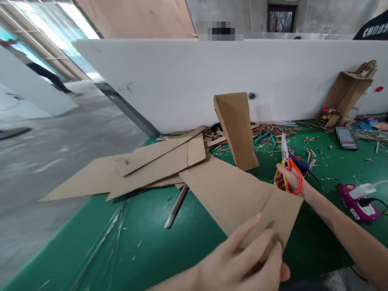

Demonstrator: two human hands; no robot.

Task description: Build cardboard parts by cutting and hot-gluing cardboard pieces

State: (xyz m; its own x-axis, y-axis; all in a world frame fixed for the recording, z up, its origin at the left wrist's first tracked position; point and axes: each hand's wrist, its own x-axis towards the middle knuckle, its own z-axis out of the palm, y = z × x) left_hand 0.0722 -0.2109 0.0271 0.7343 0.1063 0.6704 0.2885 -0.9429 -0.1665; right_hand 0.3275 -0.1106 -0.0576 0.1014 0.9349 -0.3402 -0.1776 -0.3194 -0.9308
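A flat brown cardboard sheet (230, 182) with a crease near its right end slants across the front of the table. My left hand (248, 258) grips its near edge, fingers lying over the top and thumb at the edge. Beyond the sheet's right end, my right hand (289, 178) holds scissors (285, 151) by their orange and yellow handles. Their blades point up and away from me, apart from the cardboard. A folded cardboard piece (238, 129) stands upright behind the sheet. More cut cardboard pieces (163, 161) lie stacked to the left.
Cardboard scraps (268, 131) and teal-handled pliers (266, 139) lie along the white partition (169, 81). A tall cardboard construction (347, 97), a phone (347, 138) and a magenta power strip (359, 204) with plugs are on the right. A narrow strip (176, 207) rests on the green table (145, 242).
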